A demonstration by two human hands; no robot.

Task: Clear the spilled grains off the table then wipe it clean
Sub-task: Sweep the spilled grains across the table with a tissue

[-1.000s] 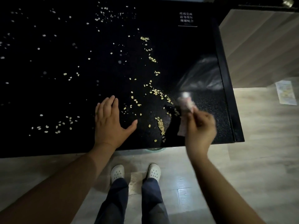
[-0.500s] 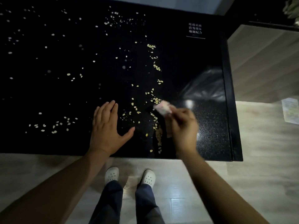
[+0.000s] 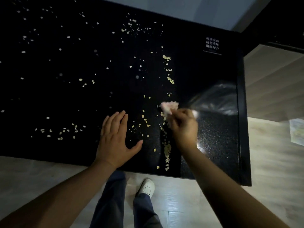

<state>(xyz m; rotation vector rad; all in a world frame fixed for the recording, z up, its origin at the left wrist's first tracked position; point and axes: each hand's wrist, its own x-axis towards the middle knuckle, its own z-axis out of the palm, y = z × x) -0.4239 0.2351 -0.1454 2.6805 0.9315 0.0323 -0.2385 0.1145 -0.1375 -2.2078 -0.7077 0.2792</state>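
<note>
Leftward from the counter's (image 3: 217, 145) right side, the right hand (image 3: 183, 126) has come in since a second ago and now sits over the line of grains (image 3: 167, 149). Only one white clog (image 3: 147, 188) now shows on the pale floor (image 3: 189, 203), where both showed before.

Closest to the front edge, the thickest streak of grains runs away from the person, just left of the right wrist. The left hand (image 3: 115, 139) lies flat on the black surface with fingers straight and thumb spread, holding nothing. The right hand's fingers are curled round a pinkish wad (image 3: 169, 106), blurred so that I cannot say whether it is cloth or paper; it touches the counter beside the grain line.

Loose grains lie between the two hands, and another cluster sits left of the left hand. Farther on, a clear plastic bag (image 3: 218, 101) lies by the right edge. Beyond, grains are scattered thinly over the whole top, and white printed lettering (image 3: 212, 45) marks the far right corner. A sheet of paper (image 3: 297, 131) lies on the floor to the right.
</note>
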